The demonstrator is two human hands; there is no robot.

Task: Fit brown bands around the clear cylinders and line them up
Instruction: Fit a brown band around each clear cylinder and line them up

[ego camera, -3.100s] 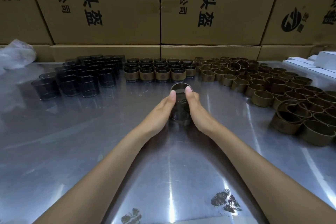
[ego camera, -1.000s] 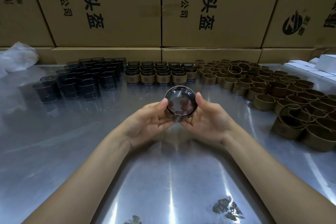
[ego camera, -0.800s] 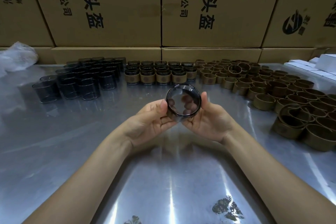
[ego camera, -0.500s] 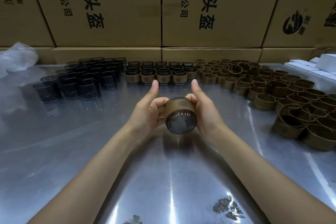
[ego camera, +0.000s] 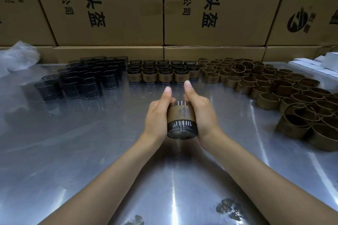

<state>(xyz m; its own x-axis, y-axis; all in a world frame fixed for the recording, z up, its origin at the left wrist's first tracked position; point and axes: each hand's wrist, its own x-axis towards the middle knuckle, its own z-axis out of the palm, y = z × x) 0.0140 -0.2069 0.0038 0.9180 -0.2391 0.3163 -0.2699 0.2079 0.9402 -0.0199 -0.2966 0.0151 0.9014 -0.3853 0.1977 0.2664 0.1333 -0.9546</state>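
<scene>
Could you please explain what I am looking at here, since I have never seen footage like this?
There is no machine: a person wears a camera on the head, looking forward and down at their own bare hands. The left hand and right hand together hold a clear cylinder with a brown band already around it. On the metal table lie bare cylinders at far left, a finished row in the middle, and loose bands at right. Cardboard boxes stand behind.
</scene>
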